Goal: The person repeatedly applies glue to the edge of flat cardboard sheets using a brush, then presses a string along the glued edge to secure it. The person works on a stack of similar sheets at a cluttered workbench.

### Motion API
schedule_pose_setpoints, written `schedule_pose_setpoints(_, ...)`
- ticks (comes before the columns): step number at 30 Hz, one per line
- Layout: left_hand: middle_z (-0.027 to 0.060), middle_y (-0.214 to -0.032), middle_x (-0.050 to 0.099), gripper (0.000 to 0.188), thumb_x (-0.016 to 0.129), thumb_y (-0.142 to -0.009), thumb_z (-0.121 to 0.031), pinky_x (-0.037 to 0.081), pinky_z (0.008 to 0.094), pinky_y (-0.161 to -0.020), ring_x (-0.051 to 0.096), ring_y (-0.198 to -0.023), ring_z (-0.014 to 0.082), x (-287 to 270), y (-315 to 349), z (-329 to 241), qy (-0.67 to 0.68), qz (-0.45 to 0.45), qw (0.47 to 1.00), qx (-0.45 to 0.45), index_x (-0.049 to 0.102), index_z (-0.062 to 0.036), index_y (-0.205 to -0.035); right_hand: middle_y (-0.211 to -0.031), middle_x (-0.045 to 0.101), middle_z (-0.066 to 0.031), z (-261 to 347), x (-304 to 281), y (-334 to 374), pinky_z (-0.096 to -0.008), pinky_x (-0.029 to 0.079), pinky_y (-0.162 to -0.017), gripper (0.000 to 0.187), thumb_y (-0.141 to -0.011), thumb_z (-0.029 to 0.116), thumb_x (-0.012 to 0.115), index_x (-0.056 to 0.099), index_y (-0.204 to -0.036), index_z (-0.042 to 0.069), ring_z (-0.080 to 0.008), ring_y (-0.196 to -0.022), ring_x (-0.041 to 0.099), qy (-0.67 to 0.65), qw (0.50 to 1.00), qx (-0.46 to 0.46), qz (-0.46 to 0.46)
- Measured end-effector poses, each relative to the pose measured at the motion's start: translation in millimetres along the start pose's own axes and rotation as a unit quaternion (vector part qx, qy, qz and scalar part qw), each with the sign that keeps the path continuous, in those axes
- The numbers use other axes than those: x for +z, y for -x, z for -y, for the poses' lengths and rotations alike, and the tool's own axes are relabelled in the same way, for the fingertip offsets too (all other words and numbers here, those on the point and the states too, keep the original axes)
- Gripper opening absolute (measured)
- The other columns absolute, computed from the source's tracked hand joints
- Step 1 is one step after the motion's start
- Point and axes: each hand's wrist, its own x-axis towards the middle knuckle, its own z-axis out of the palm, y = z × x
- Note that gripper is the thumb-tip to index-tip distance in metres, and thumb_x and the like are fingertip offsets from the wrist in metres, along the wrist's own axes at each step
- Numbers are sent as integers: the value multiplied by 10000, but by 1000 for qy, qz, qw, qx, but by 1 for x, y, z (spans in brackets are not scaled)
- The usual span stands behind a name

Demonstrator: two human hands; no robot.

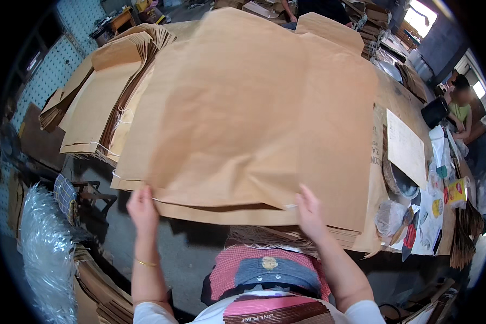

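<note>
A large brown paper sack [227, 108] spans the middle of the view, its near edge folded into a band with a slit-like gap above it. My left hand [142, 204] grips the near left corner of this sack, fingers closed around the edge. At its near right corner my right hand [310, 209] is closed too, pinching the paper. Beneath and to the right lies a stack of similar sacks [337, 135], partly hidden by the held one. The held sack's far edge is slightly blurred.
More stacked sacks [105, 92] with white strings stand at the left. On the right are a white board [406, 147] over a dark basin, a red-handled tool [409, 237] and a yellow packet [457, 191]. A clear plastic bundle [47, 254] stands lower left. Another person [461, 110] sits far right.
</note>
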Motion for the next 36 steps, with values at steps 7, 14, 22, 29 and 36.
schedule_pose_setpoints(7, 69, -537, 472, 264, 530, -922, -175, 417, 316, -555, 474, -555, 129, -68, -138, 126, -25, 34, 994, -101, 575, 49, -788, -800, 638, -171, -25, 161, -81, -384, 498, -719, 377, -895, 141, 502, 463, -1203, -74, -294, -791, 630, 64, 986, 100, 114)
schedule_pose_setpoints(14, 169, -991, 605, 280, 582, -889, -252, 462, 435, -790, 579, -906, 327, -26, -124, 68, -471, -64, 876, 77, 607, -28, -1056, -821, 622, -102, 40, 35, 1, -320, 500, -669, 570, -905, 188, 582, 344, -1404, 50, -194, -703, 610, 71, 911, 4, 407)
schedule_pose_setpoints(22, 100, -806, 608, 149, 681, -698, -5, 474, 386, -656, 590, -750, 288, 92, 49, -76, -61, 190, 902, 383, 603, -50, -817, -905, 572, -157, 14, -250, 91, -381, 476, -749, 337, -766, -20, 544, 647, -1078, 56, -333, -854, 585, 664, 715, 102, -192)
schedule_pose_setpoints(29, 79, -760, 545, 211, 750, -612, -96, 434, 379, -680, 538, -769, 283, 159, 83, -151, -88, 396, 811, 422, 588, -61, -742, -953, 579, -148, -4, -289, 127, -389, 480, -739, 434, -720, -65, 597, 620, -1123, 96, -339, -865, 589, 619, 767, 80, -149)
schedule_pose_setpoints(36, 99, -740, 539, 336, 820, -542, -105, 438, 380, -640, 541, -719, 299, 170, 78, -153, -120, 384, 875, 269, 562, -9, -736, -767, 629, -43, 35, -317, 78, -231, 451, -547, 101, -825, 40, 679, 635, -906, 0, -90, -623, 568, 205, 873, -30, -442)
